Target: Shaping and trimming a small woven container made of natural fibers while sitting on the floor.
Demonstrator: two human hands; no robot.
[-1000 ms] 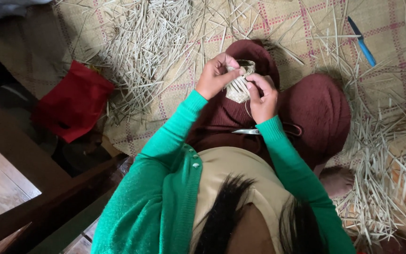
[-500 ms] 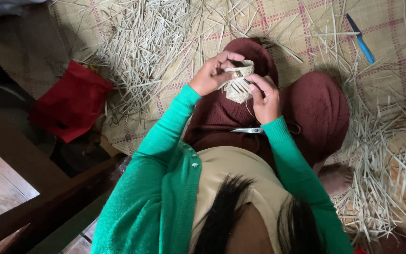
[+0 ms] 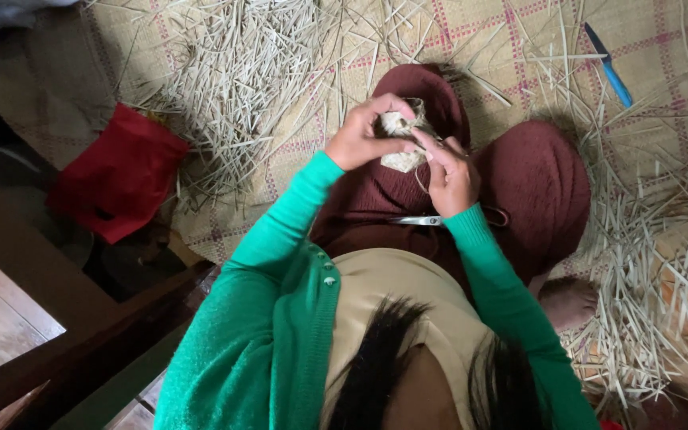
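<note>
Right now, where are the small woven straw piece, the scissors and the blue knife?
small woven straw piece (image 3: 402, 137), head view, its pale middle between the hands.
scissors (image 3: 414, 220), head view, the metal blades on the lap.
blue knife (image 3: 611, 60), head view, its handle on the mat.

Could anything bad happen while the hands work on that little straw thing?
Maybe. The scissors lie loose on the lap just under the right hand, so they might poke it or slide off. The small woven piece, pinched between both hands with the left hand on top, might fray or slip into the scattered straw.
</note>
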